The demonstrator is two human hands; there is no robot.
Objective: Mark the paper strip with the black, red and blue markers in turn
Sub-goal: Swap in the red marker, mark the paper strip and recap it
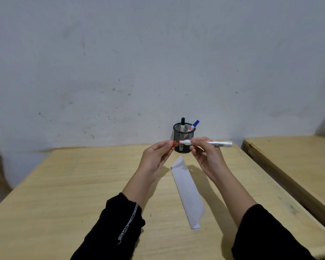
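Currently, your right hand [204,152] grips the red marker [210,143] by its barrel, held level. Your left hand [158,154] pinches its red cap [174,143] just off the tip. The paper strip [188,194] lies flat below both grips.

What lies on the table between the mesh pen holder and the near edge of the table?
In the head view, the white paper strip lies there, running from just in front of the mesh pen holder toward the person, flat on the table.
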